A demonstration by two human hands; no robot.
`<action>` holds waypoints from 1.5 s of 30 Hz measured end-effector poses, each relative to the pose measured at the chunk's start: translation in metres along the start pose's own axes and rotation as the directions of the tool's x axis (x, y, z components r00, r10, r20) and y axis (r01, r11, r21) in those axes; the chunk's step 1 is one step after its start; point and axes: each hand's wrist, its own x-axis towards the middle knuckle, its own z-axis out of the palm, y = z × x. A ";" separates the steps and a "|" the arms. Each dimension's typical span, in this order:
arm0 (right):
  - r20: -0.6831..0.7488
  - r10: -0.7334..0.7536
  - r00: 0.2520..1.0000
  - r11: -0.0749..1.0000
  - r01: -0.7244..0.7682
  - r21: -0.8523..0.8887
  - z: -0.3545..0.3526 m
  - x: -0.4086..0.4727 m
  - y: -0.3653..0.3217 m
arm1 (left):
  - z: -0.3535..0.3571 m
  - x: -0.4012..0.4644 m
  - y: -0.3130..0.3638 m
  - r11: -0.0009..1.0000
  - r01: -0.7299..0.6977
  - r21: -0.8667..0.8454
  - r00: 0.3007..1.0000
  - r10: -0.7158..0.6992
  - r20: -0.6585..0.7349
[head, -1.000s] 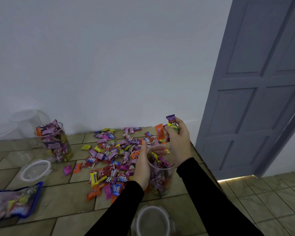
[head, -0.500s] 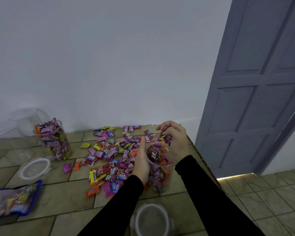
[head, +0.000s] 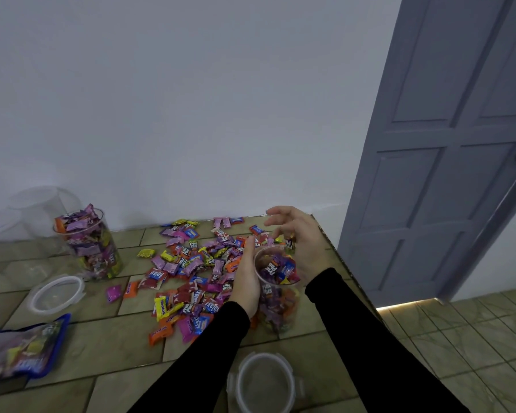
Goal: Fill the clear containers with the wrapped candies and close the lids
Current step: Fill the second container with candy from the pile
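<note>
1. Your left hand [head: 246, 281] grips the clear round plastic container [head: 279, 293], upright on the tiled desk [head: 102, 347].
2. Your right hand [head: 303, 242] hovers above its rim, fingers [head: 276, 214] loosely spread, empty.
3. Loose wrapped candies [head: 191, 269] lie heaped just left.

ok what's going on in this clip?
A person is filling a clear container with wrapped candies from a pile on the tiled surface. The left hand holds the container; the right hand hovers over its mouth, a candy at its fingertips. Its lid lies nearby. A second container, heaped full, stands unlidded.
</note>
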 end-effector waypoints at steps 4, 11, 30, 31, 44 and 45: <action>0.034 0.129 0.991 0.991 -0.127 -0.041 -0.001 0.008 -0.005 | -0.003 0.000 -0.002 0.999 0.053 0.001 0.998 -0.053 0.036; -0.105 0.131 0.986 0.965 -0.151 -0.216 -0.020 0.042 -0.005 | -0.016 0.005 0.004 0.994 0.086 0.067 0.992 -0.092 0.086; 0.184 0.287 0.940 0.146 0.147 -0.978 -0.054 0.100 0.162 | -0.053 0.080 -0.046 -0.113 -0.058 0.992 0.994 -0.102 0.047; 0.200 0.290 0.936 0.143 0.165 -0.976 -0.054 0.105 0.166 | -0.055 0.085 -0.046 -0.122 -0.059 0.991 0.994 -0.095 0.047; 0.375 0.124 0.919 0.242 0.339 -0.909 -0.040 0.136 0.186 | -0.071 0.124 -0.050 -0.112 -0.064 0.992 0.994 0.081 0.073; 0.373 0.110 0.921 0.267 0.334 -0.904 -0.040 0.134 0.186 | -0.072 0.125 -0.051 -0.096 -0.058 0.994 0.994 0.088 0.067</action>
